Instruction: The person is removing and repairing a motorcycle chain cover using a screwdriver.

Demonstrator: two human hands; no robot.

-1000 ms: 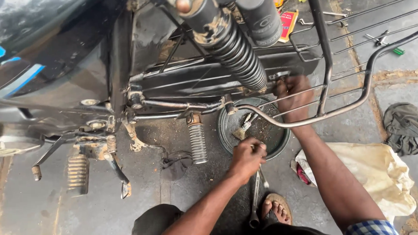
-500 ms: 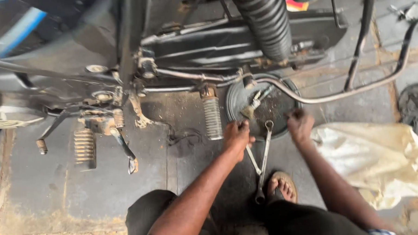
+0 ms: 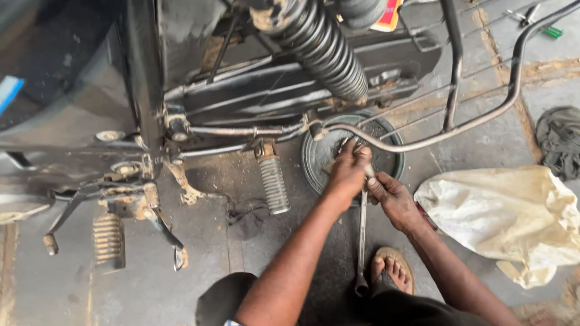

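Steel spanner (image 3: pixel 362 234) now gripped by both hands, previously apart.

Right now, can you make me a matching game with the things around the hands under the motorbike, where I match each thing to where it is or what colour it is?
Things:
1. long spanner
2. cream cloth bag
3. black coiled shock spring
4. dark rag

Places and colours:
A. crumpled on the floor at the far right
B. held between the left hand and right hand
C. slanting down at the top middle
D. pale, lying right of the hands

Pairs: 1-B, 2-D, 3-C, 4-A
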